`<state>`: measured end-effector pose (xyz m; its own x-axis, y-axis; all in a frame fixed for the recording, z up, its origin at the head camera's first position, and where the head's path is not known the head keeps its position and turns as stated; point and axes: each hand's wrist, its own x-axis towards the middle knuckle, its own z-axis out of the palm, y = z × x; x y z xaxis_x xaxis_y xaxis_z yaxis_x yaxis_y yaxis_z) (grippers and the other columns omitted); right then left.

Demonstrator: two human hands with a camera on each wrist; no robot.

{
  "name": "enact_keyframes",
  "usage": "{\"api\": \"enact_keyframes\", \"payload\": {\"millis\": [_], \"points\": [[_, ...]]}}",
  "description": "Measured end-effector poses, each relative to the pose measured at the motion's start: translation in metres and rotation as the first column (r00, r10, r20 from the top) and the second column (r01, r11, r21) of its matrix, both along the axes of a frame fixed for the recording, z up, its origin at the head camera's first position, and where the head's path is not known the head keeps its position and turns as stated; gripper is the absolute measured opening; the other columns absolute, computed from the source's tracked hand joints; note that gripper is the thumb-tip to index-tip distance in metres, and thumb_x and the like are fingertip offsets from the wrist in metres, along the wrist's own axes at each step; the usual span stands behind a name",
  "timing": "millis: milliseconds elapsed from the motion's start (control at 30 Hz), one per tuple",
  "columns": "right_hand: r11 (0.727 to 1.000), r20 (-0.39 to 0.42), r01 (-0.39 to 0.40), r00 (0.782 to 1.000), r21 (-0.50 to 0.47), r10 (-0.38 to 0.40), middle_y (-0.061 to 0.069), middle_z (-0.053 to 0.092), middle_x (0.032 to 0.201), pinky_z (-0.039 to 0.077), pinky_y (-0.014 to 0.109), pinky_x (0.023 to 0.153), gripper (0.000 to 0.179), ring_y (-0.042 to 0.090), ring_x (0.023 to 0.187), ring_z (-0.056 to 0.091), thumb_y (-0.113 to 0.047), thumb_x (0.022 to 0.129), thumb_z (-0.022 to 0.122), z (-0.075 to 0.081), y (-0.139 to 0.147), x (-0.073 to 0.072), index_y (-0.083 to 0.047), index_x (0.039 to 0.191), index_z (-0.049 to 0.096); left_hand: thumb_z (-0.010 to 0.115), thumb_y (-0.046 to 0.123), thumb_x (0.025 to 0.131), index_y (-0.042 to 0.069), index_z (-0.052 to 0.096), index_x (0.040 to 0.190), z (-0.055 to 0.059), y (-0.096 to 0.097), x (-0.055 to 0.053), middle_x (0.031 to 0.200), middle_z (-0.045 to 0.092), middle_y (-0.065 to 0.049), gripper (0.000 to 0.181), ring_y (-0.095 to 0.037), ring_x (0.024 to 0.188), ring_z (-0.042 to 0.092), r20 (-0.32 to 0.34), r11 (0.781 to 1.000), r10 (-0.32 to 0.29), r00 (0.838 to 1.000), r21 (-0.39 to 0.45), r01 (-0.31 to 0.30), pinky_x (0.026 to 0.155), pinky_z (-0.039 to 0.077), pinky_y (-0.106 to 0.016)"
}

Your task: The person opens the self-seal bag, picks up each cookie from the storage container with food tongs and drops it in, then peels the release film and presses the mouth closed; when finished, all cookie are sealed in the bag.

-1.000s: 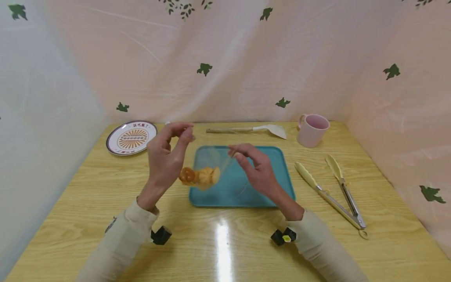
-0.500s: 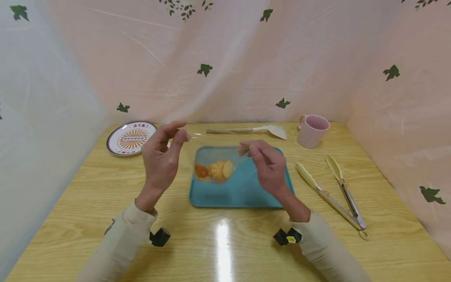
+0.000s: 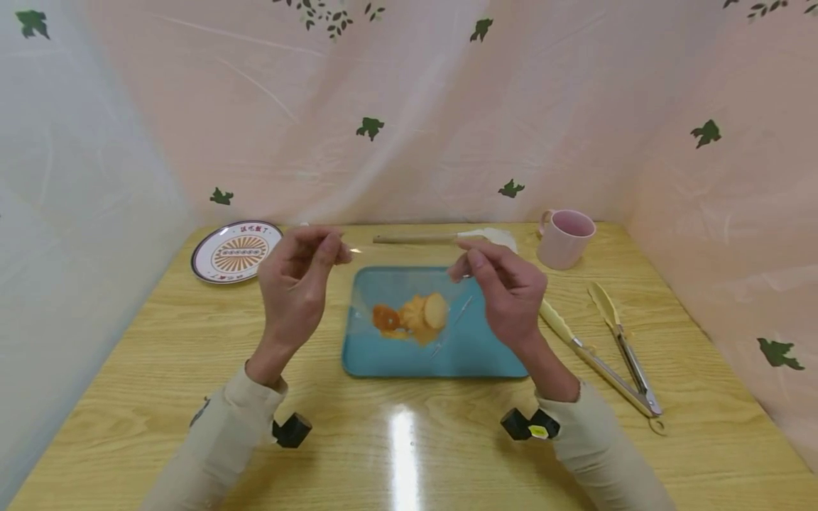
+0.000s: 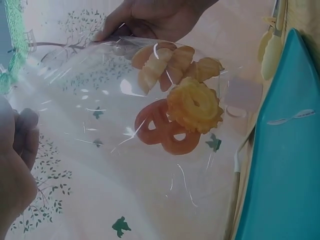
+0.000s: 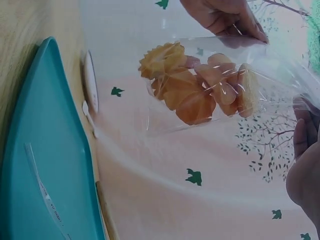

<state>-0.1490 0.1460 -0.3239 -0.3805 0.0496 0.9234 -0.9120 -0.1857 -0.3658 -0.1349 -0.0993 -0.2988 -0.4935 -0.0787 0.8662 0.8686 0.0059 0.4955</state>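
Note:
Both hands hold up a clear plastic bag [image 4: 127,90] above the teal tray [image 3: 383,363]. My left hand [image 3: 290,284] pinches one upper corner between thumb and fingers. At the other upper corner, my right hand [image 3: 514,298] pinches the plastic, and the top is stretched between the two. Low in the bag lie a brown pretzel-shaped piece [image 4: 145,125], a golden scalloped one [image 4: 195,107] and several other baked pieces, which look like toy pastries or cookies. A thin clear strip [image 5: 47,200] with small print lies on the tray.
Behind the left hand sits a patterned plate [image 3: 236,252]. A spatula with a wooden handle [image 3: 415,238] lies at the back, partly behind the right hand. Back right stands a pink mug [image 3: 565,241]; spread tongs [image 3: 603,365] lie right of the tray.
My right hand has moved to the right, widening the gap between the hands. The bag and its pastries have swung right, over the tray. My left hand has shifted only slightly.

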Motion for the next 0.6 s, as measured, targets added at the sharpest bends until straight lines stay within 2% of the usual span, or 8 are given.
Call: {"api": "enact_keyframes", "payload": {"millis": [267,367,500,600], "points": [[0.998,0.014,-0.038,0.999,-0.041,0.038,0.008,0.073,0.081,0.060,0.027,0.066,0.030,0.014,0.070,0.071,-0.015,0.103,0.068,0.0031,0.0011,0.0003,0.015,0.104,0.073,0.065,0.009,0.104,-0.019,0.063,0.100,0.0033,0.0023,0.0006,0.086,0.071,-0.005,0.028,-0.014,0.078,0.069,-0.017,1.000,-0.015,1.000,-0.014,0.015,0.072,0.059,-0.027],[0.997,0.013,-0.058,0.998,-0.056,0.059,0.007,0.074,0.084,0.059,0.026,0.066,0.023,0.014,0.070,0.072,-0.012,0.102,0.069,0.0038,0.0023,0.0003,0.010,0.106,0.074,0.065,0.009,0.104,-0.019,0.063,0.101,0.0037,0.0024,0.0005,0.086,0.071,-0.004,0.029,-0.013,0.078,0.069,-0.016,1.000,-0.022,1.000,-0.015,0.021,0.072,0.059,-0.027],[0.990,0.009,-0.115,0.993,-0.077,0.116,0.006,0.076,0.087,0.059,0.026,0.066,0.015,0.014,0.071,0.073,-0.010,0.100,0.070,0.0043,0.0041,-0.0001,0.001,0.109,0.077,0.065,0.005,0.103,-0.020,0.062,0.105,0.0041,0.0019,-0.0001,0.086,0.071,-0.004,0.025,-0.015,0.077,0.070,0.003,0.997,-0.072,0.997,0.008,0.072,0.071,0.060,-0.027],[0.973,0.000,-0.210,0.977,-0.092,0.211,0.008,0.076,0.087,0.060,0.027,0.067,0.014,0.016,0.072,0.073,-0.008,0.100,0.070,0.0040,0.0053,-0.0009,0.003,0.106,0.078,0.063,0.000,0.102,-0.018,0.063,0.110,0.0042,0.0005,-0.0006,0.086,0.071,-0.005,0.019,-0.015,0.076,0.070,0.024,0.990,-0.135,0.991,0.035,0.134,0.072,0.060,-0.028]]}}
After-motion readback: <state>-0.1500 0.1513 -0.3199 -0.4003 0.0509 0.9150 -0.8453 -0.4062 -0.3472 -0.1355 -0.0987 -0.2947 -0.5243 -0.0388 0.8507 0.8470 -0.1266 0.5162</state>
